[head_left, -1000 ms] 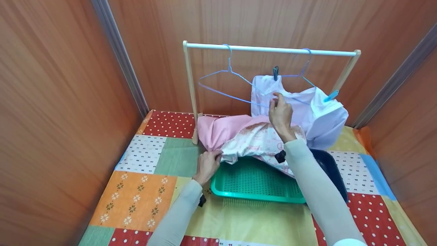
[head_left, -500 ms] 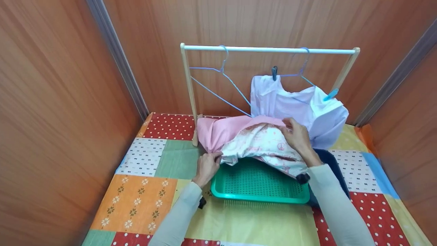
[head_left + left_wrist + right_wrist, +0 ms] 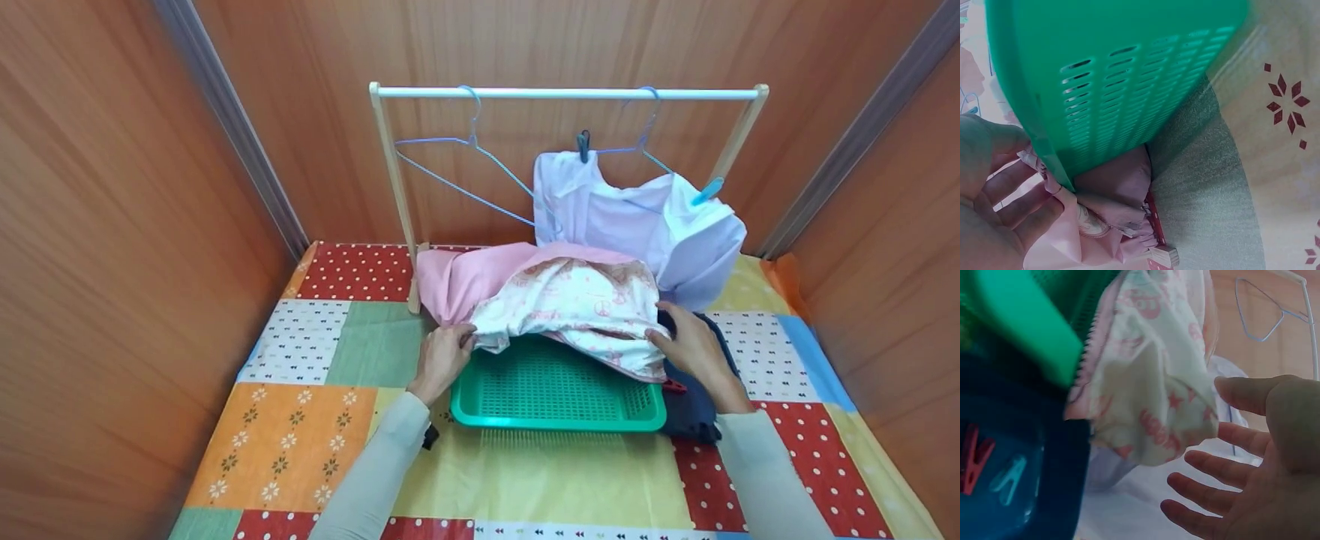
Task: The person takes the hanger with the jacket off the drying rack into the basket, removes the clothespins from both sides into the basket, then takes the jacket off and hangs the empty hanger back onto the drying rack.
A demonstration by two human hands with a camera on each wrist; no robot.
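Observation:
A pink garment (image 3: 480, 277) with a white, pink-printed inner side (image 3: 592, 300) lies across the back of a green perforated basket (image 3: 559, 424). At the basket's left, my left hand (image 3: 441, 364) pinches the garment's edge between thumb and fingers. My right hand (image 3: 694, 351) is by the garment's right end. In the right wrist view, its fingers (image 3: 1207, 492) are spread and the thumb lies close to the printed cloth (image 3: 1148, 382); whether they touch is unclear. A zipper-like toothed edge (image 3: 1092, 343) runs along the cloth there.
Behind, a rack (image 3: 562, 94) bears a bare wire hanger (image 3: 465, 189) and a white shirt (image 3: 622, 217), pegged with a dark clothespin (image 3: 583, 147) and a light-blue clothespin (image 3: 708, 191). A dark blue tray (image 3: 1067, 489) holds red (image 3: 970, 464) and light-blue clothespins (image 3: 1009, 479). Wooden panels enclose the space.
My right hand has come down from the bare hanger, past the garment's top edge, to its right end. The hanger has swung left. My left hand keeps its pinch on the edge.

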